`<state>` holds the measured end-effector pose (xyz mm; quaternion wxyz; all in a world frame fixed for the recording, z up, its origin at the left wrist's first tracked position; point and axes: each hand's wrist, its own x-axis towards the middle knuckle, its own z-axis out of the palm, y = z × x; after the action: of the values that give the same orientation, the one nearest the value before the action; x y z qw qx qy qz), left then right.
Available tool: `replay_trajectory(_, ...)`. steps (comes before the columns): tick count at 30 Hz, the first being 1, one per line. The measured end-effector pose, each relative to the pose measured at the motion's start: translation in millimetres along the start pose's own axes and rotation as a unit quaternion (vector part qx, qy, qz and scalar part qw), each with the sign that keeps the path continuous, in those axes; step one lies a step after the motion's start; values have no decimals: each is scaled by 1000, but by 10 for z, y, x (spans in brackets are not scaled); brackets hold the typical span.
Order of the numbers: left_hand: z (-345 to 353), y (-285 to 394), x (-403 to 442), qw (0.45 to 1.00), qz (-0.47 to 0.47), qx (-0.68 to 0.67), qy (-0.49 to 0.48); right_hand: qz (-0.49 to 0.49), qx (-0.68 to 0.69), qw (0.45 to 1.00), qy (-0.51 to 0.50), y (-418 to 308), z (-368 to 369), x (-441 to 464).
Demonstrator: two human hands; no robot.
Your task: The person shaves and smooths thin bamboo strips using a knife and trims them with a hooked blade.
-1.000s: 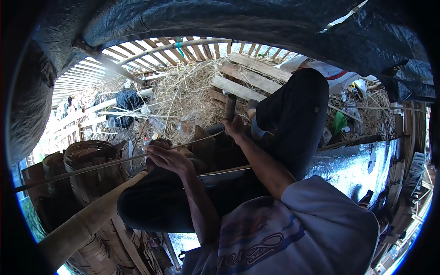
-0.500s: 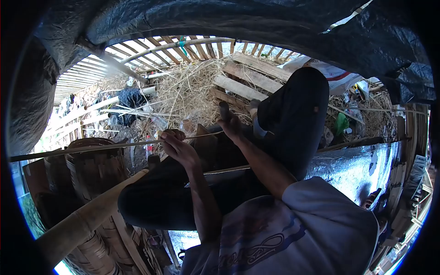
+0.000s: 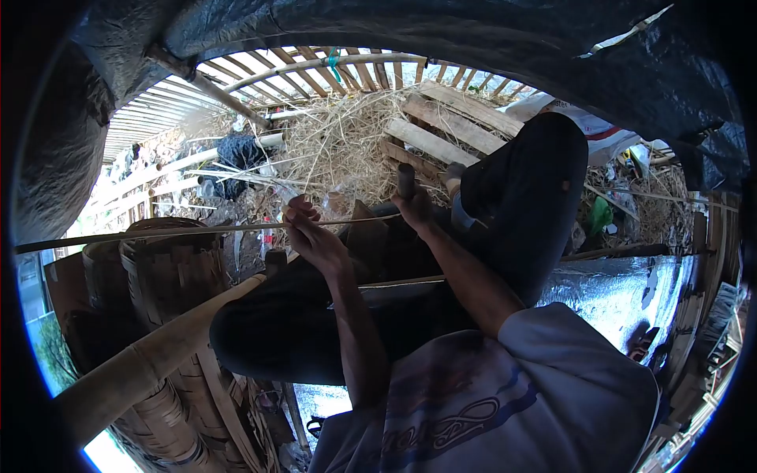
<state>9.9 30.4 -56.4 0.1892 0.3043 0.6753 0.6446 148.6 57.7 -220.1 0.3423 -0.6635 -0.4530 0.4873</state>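
Logged lt grey on shirt (image 3: 568,355), w/ blue band + dk script print; blk on trousers (image 3: 544,169); dk blue-blk on tarp (image 3: 394,27). Noted tan on bamboo pole (image 3: 146,364), w/ darker node rings; brn woven patt. on baskets (image 3: 177,272); wht w/ red stripe on sack (image 3: 582,122). Recorded brt grn on leaf (image 3: 601,214), teal on fence tie (image 3: 333,61), silvery-blue on shiny sheet (image 3: 607,284).
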Motion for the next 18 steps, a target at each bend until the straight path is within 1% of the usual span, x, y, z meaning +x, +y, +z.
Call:
replay_trajectory(1,-4,9,7,1000,-1,1,0,-3,-2,1000,1,18,7,6)
replay_trajectory(3,-30,13,42,992,76,103,8,0,-2,1000,-2,43,10,17)
replay_trajectory(4,-76,10,71,992,76,104,7,2,-3,1000,-4,48,10,21)
replay_trajectory(6,-193,22,123,977,56,201,-44,-3,-2,1000,0,54,16,26)
replay_trajectory(10,-247,50,129,974,32,218,-56,-8,2,1000,5,43,11,12)
replay_trajectory(12,-253,30,136,971,-20,232,-55,-7,12,1000,14,37,23,8)
replay_trajectory(17,-273,18,136,972,0,226,-65,7,35,998,58,44,-17,-4)
replay_trajectory(18,-266,28,138,974,14,219,-57,35,63,995,65,38,-44,30)
